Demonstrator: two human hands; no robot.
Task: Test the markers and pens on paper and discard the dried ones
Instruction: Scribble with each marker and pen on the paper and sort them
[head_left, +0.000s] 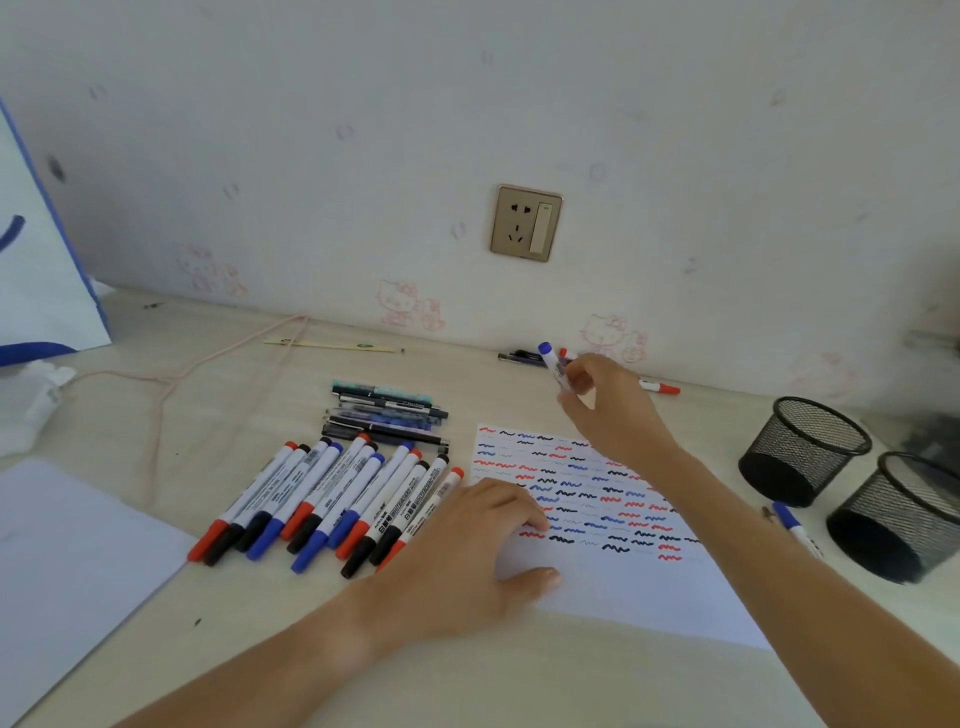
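Blue-capped marker (551, 365) sits pinched in your right hand (605, 400), upper right of centre; left hand (480, 540) lies spread on the paper (623, 587). Loosen that pinch and it could drop among the tested ones.

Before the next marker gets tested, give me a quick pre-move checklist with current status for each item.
1. Right hand grips a blue-capped white marker: ok.
2. Its cap is off: not ok, the cap is on.
3. Left hand rests flat on the white test paper, steadying it: ok.
4. Blank space left on the paper: ok, its near part is unmarked.
5. Black mesh pen cups upright and within reach at right: ok.
6. Whether the held marker is dried: cannot tell.
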